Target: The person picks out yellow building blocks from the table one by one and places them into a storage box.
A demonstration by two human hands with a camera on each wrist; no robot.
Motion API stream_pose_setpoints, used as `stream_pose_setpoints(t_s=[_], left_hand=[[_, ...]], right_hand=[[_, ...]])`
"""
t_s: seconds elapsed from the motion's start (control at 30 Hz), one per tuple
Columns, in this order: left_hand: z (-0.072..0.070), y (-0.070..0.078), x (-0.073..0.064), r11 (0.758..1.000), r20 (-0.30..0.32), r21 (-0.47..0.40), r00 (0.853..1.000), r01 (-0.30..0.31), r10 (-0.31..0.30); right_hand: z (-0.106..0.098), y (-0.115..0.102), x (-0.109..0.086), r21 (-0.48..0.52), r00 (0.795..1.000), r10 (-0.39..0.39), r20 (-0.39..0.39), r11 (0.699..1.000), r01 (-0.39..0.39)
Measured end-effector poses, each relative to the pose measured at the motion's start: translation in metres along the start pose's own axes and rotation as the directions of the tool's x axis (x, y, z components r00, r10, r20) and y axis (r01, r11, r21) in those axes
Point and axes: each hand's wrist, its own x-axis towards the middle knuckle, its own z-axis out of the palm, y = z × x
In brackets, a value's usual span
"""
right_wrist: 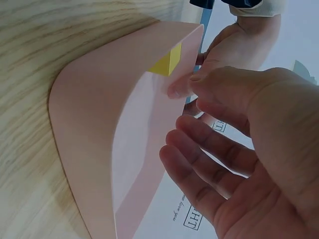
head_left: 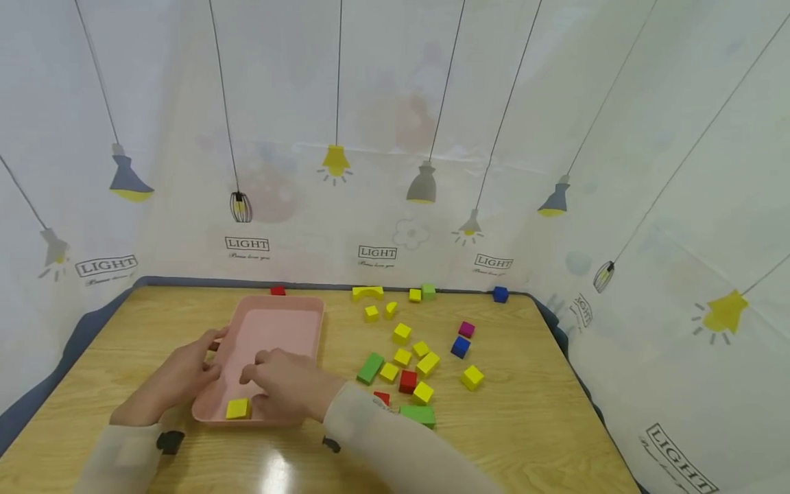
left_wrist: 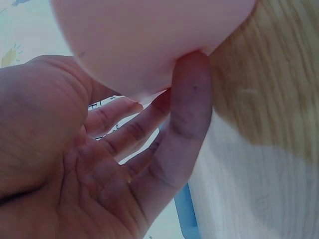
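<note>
A pink tray lies at the left of the table, with a single yellow block in its near left corner. My left hand grips the tray's left side; in the left wrist view its fingers press against the outside of the tray wall and the thumb reaches over the rim. My right hand hovers over the near part of the tray, just right of the yellow block. Its loosely bent fingers hold nothing in the right wrist view.
Right of the tray, loose blocks lie scattered: several yellow ones, a green block, a red cube, a blue cube and a magenta block. Along the back edge sit a yellow arch and another blue cube. A printed curtain surrounds the table.
</note>
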Motion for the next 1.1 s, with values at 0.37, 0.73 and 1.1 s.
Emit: stream_pose_setpoints(t_s=[0.37,0.73,1.1], left_hand=[[-0.001,0.001,0.001,1.0,0.005,0.0,1.0,0.031,-0.031],[-0.001,-0.001,0.0,0.999,-0.001,-0.015,0.999,0.032,-0.032],[-0.001,-0.001,0.0,0.999,-0.004,-0.022,1.0,0.023,-0.023]], right_hand=[[-0.006,0.019,-0.019,0.034,0.997,0.05,-0.052,0.998,-0.048],[-0.012,0.049,-0.047,0.117,0.985,0.134,-0.11,0.986,-0.121],[-0.011,0.103,-0.084,0.213,0.961,0.22,-0.169,0.96,-0.182]])
